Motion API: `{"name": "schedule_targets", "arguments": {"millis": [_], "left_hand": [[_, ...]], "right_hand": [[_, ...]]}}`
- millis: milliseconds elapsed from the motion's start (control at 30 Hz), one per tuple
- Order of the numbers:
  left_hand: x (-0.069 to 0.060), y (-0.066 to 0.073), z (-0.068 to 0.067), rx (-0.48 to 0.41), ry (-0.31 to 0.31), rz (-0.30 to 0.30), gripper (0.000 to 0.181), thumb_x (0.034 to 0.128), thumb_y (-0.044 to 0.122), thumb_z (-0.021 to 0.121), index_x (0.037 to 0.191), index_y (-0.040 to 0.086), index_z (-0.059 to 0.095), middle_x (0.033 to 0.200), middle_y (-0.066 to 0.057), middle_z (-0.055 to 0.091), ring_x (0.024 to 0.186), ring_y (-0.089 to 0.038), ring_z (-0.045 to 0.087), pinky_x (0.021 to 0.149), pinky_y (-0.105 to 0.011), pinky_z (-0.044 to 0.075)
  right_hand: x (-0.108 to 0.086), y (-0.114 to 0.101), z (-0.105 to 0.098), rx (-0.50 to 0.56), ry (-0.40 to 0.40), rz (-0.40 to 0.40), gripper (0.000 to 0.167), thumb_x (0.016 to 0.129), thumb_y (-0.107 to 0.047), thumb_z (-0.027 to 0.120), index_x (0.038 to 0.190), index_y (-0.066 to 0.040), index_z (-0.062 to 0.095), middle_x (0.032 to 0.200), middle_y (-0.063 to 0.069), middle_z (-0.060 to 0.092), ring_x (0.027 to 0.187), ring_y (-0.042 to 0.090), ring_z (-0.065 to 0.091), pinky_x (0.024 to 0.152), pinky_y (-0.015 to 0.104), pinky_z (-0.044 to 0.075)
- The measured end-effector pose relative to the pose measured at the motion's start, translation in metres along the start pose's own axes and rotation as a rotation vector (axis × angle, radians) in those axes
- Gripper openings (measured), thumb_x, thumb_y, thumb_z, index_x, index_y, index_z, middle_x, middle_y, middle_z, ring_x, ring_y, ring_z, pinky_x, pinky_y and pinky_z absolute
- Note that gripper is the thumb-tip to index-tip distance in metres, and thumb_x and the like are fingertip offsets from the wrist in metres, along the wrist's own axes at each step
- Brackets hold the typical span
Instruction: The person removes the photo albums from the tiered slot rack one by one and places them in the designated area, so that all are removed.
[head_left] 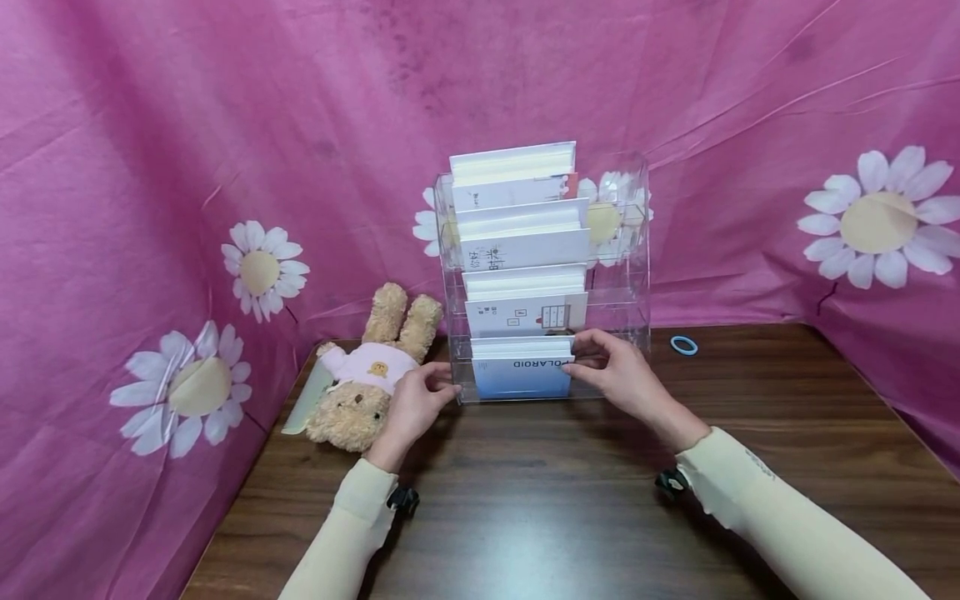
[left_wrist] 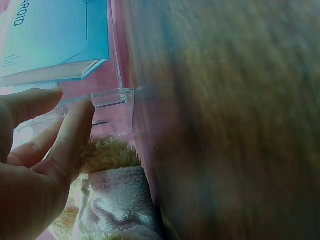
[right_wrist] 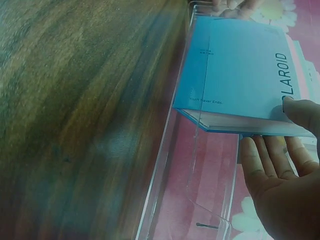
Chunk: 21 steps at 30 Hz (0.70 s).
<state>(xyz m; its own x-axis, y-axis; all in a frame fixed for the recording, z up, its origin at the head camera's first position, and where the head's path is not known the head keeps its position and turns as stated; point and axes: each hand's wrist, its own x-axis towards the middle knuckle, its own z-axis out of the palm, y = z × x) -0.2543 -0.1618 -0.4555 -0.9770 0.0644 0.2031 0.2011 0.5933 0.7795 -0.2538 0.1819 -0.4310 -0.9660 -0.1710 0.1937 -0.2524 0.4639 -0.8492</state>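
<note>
A clear plastic rack (head_left: 642, 267) stands on the table with books in its stepped tiers. My right hand (head_left: 618, 375) holds the blue-and-white POLAROID book (head_left: 521, 385) in the lowest tier. In the right wrist view, its thumb (right_wrist: 300, 111) lies on the cover and its fingers are behind the book. At the rack's lower left corner, my left hand (head_left: 415, 406) pinches the side wall between thumb and fingers. White books (head_left: 525, 248) fill the left part of the tiers above. The rack's right part holds no books.
Left of the rack, a teddy bear (head_left: 352, 417) in a pink top lies on its back, close to my left hand. A pale green comb (head_left: 306, 402) is partly under it. A blue ring (head_left: 683, 345) lies right of the rack. Pink flowered cloth (head_left: 360, 125) hangs behind.
</note>
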Motion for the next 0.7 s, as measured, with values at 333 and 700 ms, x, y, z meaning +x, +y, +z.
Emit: {"name": "schedule_targets", "arguments": {"millis": [333,700], "left_hand": [[-0.0001,-0.0004,0.0005,0.008,-0.001,-0.004,0.030,0.0953,0.004,0.086,0.124,-0.001,0.080,0.109,-0.017,0.086,0.098,-0.029,0.083,0.091,-0.039,0.063],[0.0004,0.0006,-0.0011,-0.009,-0.025,-0.009,0.038,0.0964,0.004,0.085,0.133,-0.002,0.078,0.111,-0.018,0.086,0.100,-0.029,0.083,0.085,-0.033,0.062]], "right_hand": [[0.0015,0.0022,0.0001,-0.022,-0.003,-0.019,0.033,0.100,-0.019,0.087,0.126,-0.003,0.074,0.123,0.021,0.082,0.113,0.032,0.081,0.089,0.015,0.057],[0.0003,0.0030,0.0034,-0.063,0.028,-0.054,0.031,0.102,-0.018,0.085,0.129,-0.006,0.074,0.125,0.019,0.082,0.113,0.032,0.081,0.089,0.015,0.057]]}}
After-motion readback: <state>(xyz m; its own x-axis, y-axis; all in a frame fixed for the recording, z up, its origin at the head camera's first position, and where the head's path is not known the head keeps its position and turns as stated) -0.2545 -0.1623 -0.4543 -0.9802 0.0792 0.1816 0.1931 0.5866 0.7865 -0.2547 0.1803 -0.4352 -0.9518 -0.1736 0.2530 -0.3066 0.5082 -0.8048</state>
